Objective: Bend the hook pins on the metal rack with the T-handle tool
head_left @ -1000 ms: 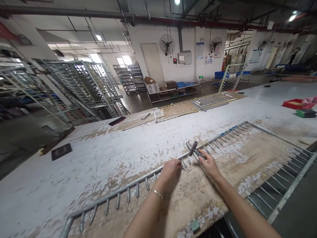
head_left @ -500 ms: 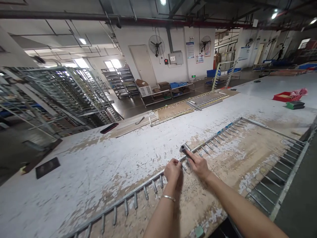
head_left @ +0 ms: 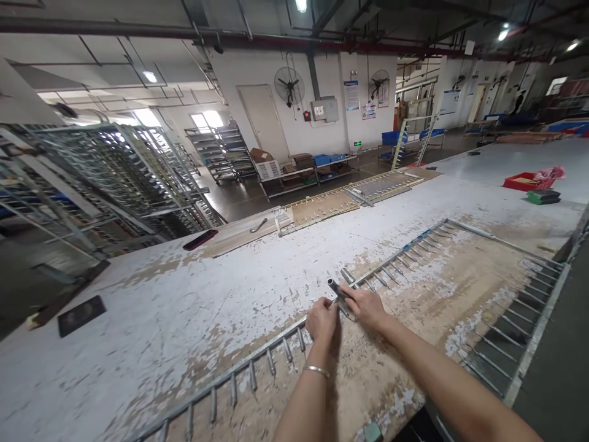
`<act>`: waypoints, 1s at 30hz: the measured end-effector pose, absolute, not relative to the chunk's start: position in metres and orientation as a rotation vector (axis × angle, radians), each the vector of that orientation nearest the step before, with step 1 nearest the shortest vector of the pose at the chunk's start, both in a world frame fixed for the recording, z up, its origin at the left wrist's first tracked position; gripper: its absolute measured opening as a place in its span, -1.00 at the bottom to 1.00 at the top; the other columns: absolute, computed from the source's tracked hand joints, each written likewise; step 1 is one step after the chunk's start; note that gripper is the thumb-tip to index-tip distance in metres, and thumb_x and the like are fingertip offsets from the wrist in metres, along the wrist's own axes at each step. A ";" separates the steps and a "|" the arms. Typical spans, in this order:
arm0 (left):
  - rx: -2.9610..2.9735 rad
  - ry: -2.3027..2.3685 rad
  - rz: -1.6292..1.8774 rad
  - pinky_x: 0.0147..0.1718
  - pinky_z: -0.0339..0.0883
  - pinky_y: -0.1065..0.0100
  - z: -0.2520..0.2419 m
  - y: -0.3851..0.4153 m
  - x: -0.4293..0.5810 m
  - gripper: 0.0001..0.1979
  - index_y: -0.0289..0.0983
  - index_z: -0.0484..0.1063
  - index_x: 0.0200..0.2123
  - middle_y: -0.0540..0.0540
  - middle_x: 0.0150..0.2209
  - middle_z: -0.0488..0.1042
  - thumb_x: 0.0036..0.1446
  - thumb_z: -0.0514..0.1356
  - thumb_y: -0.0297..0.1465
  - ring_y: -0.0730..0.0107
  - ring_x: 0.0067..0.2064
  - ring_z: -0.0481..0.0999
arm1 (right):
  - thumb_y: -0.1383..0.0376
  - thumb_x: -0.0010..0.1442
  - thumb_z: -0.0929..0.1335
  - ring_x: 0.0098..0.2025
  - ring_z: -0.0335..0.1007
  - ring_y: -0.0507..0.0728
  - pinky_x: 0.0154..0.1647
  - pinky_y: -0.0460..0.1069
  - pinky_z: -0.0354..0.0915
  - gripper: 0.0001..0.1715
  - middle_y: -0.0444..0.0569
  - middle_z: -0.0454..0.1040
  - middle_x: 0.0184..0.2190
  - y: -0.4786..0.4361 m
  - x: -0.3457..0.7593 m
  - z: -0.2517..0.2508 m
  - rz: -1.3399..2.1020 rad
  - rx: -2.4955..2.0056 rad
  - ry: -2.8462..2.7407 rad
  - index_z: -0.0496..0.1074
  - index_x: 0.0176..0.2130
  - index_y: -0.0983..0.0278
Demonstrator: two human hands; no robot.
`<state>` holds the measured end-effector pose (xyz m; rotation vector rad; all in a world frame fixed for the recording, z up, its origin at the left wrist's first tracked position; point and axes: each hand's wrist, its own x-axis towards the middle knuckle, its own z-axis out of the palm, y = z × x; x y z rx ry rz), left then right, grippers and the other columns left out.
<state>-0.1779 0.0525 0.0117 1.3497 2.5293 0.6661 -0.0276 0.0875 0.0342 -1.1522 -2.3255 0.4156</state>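
A long metal frame [head_left: 271, 342] with a row of grey pegs [head_left: 253, 376] lies across the worn table [head_left: 156, 344]. My left hand [head_left: 321, 320], a bangle on its wrist, is closed at the frame's near bar; its fingertips hide what they pinch. Just to its right, my right hand [head_left: 367, 308] is wrapped round a short dark metal tube [head_left: 333, 287], whose hollow end points up and away from me. The tube's lower end is by a peg of the bar. Another short metal tube [head_left: 348, 276] lies against the bar beyond my right hand.
Along the far edge lie a wrench [head_left: 258, 226], a dark flat case [head_left: 200, 239] and another pegged frame [head_left: 317, 212]. A red basket [head_left: 529, 180] and green-and-black blocks [head_left: 543, 196] sit at right. A dark plate [head_left: 81, 315] lies left; racks [head_left: 110, 178] stand beyond.
My right hand has shifted slightly left and down, and the tube in it has moved the same way and tilted. My left hand stays at the bar.
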 end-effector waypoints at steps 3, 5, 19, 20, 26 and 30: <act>1.344 2.530 0.671 -0.38 0.15 0.37 0.011 0.053 -0.178 -0.81 -0.15 0.52 -0.32 -0.08 -0.31 0.59 0.06 0.18 -0.21 0.21 -0.23 0.53 | 0.24 0.35 0.20 -0.05 0.46 0.15 -0.06 -0.04 0.31 -0.48 -0.02 0.52 0.01 0.084 -0.029 0.035 0.403 -1.070 -2.183 0.22 0.27 0.07; 1.332 2.532 0.686 -0.37 0.16 0.38 0.010 0.053 -0.178 -0.82 -0.15 0.52 -0.32 -0.08 -0.30 0.59 0.06 0.19 -0.23 0.23 -0.24 0.53 | 0.24 0.37 0.16 -0.04 0.45 0.16 -0.06 -0.03 0.32 -0.47 0.01 0.49 0.04 0.080 -0.027 0.030 0.397 -1.050 -2.071 0.20 0.29 0.11; 1.296 2.524 0.837 -0.36 0.17 0.37 0.005 0.052 -0.175 -0.83 -0.18 0.49 -0.31 -0.06 -0.28 0.58 0.09 0.17 -0.25 0.23 -0.24 0.52 | 0.27 0.33 0.20 -0.11 0.50 0.16 -0.13 -0.03 0.34 -0.47 0.00 0.55 -0.05 0.077 -0.024 0.031 0.406 -1.107 -2.142 0.23 0.27 0.12; 1.292 2.530 0.821 -0.36 0.16 0.36 0.005 0.052 -0.175 -0.83 -0.18 0.49 -0.31 -0.06 -0.28 0.58 0.08 0.17 -0.25 0.22 -0.24 0.52 | 0.29 0.31 0.23 -0.14 0.51 0.16 -0.16 -0.04 0.34 -0.47 -0.03 0.58 -0.10 0.078 -0.023 0.030 0.417 -1.145 -2.208 0.25 0.25 0.08; 1.344 2.548 0.757 -0.35 0.18 0.37 0.005 0.052 -0.176 -0.84 -0.17 0.48 -0.31 -0.06 -0.28 0.58 0.10 0.18 -0.24 0.24 -0.23 0.52 | 0.24 0.37 0.16 -0.02 0.45 0.16 -0.03 -0.03 0.30 -0.46 0.02 0.48 0.06 0.081 -0.027 0.037 0.404 -1.064 -2.128 0.17 0.30 0.13; 1.345 2.551 0.725 -0.34 0.18 0.37 0.006 0.051 -0.176 -0.82 -0.17 0.49 -0.29 -0.08 -0.27 0.58 0.10 0.18 -0.23 0.22 -0.22 0.53 | 0.27 0.34 0.19 -0.11 0.49 0.15 -0.12 -0.04 0.32 -0.48 0.01 0.56 -0.07 0.082 -0.029 0.035 0.402 -1.110 -2.212 0.23 0.27 0.11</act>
